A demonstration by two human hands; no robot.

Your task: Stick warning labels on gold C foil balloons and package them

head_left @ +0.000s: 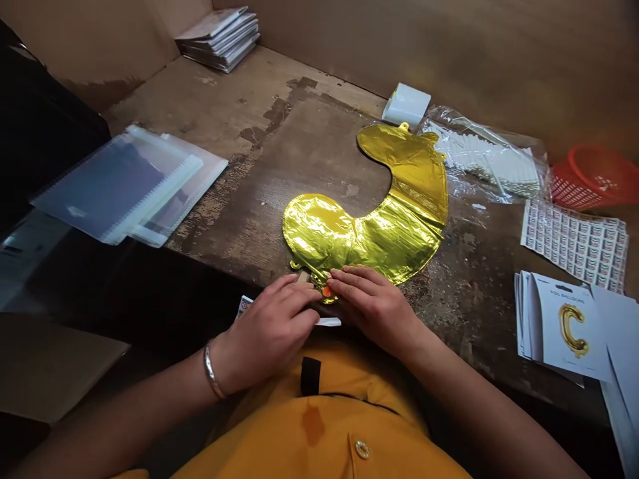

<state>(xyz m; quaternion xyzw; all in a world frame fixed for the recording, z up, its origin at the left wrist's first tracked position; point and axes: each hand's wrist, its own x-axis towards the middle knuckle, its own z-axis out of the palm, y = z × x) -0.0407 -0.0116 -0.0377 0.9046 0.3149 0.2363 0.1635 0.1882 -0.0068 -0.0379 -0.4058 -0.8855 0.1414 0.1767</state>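
A gold C-shaped foil balloon (399, 239) lies flat and uninflated on the brown worktable. My left hand (279, 322) is closed with its fingertips at the balloon's near tab. Around that tab my right hand (377, 303) presses its fingers together, next to a small orange spot (327, 291) on the gold foil. A short tan strip (303, 276) shows by the left fingers. Under the left hand sits a white piece (328, 322), mostly hidden; a printed white corner (243, 305) pokes out on the other side, and I cannot tell whether they are one thing.
Clear plastic sleeves (124, 183) overhang the left edge. Stacked packets (219, 36) stand at the back. A white roll (407, 103), a bag of white straws (489, 159) and a red basket (592, 176) line the right rear. Nearer are sticker sheets (574, 243) and foil balloon cards (569, 326).
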